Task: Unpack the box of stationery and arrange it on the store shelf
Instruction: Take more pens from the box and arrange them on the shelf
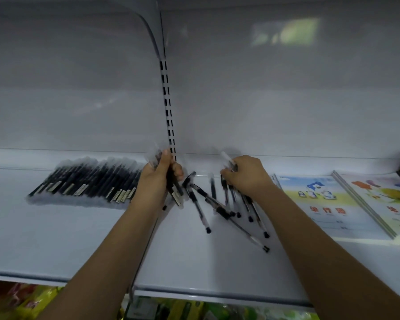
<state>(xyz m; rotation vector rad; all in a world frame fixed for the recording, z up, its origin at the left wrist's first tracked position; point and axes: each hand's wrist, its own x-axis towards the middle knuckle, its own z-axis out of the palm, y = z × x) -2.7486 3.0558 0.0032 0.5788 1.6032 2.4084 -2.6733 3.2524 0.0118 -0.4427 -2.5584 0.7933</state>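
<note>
A smooth white metal shelf (56,239) filled the lower half of the frame, its glossy back panel rising above and a slotted upright strip (169,107) running down the centre to meet the shelf. The shelf's rounded front lip crossed the bottom of the frame, with blurred yellow packaging (28,301) showing beneath it at lower left. At centre left lay a tidy row of pens (88,181), slim dark barrels packed side by side, their long axes slanting from lower left to upper right, pale labels toward the near ends. The left hand (158,179), at centre frame, was closed in a fist around a bundle of pens (173,183) held nearly upright, leaning slightly, their lower ends just over the shelf. The right hand (245,174), just right of centre, had its fingers curled down over several pens, gripping their upper ends. Below and between the hands, loose pens (219,211) lay scattered and crossed, clear barrels with black caps and grips, most pointing toward the near edge, some angled toward lower right. At right, 2 thin illustrated notebooks (328,204) lay flat, glossy-covered, side by side with edges touching or overlapping. Bare shelf stretched open in front of the pen row and ahead of the loose pens, down to the lip.
</note>
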